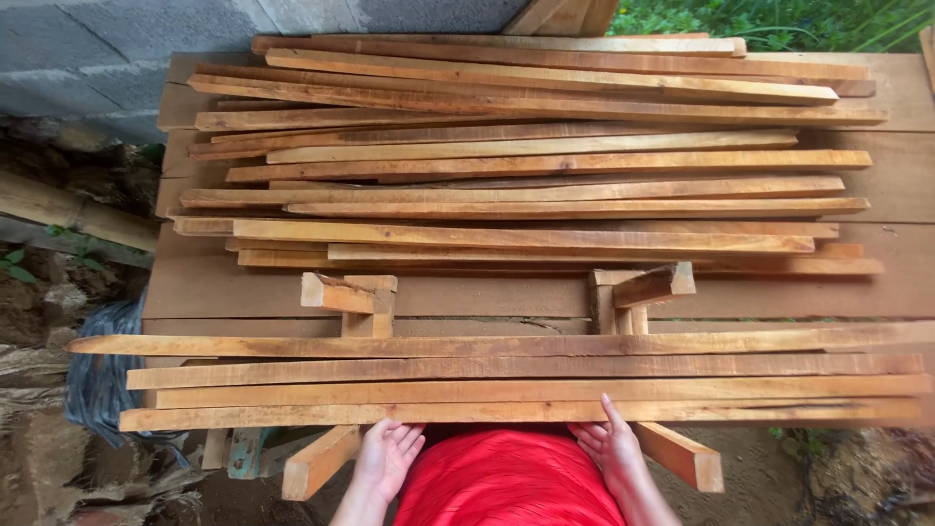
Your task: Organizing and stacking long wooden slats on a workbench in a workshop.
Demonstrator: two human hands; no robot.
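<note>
Several long wooden slats lie side by side across two short angled wooden supports, one at the left and one at the right. My left hand touches the underside of the nearest slat with fingers spread, holding nothing. My right hand rests its fingertips against the same slat's near edge, fingers apart. A red garment shows between my arms.
A large loose pile of similar slats covers the far half of the plank workbench. Two small block brackets stand mid-bench. A grey block wall rises at far left; dirt and debris lie on the ground at left.
</note>
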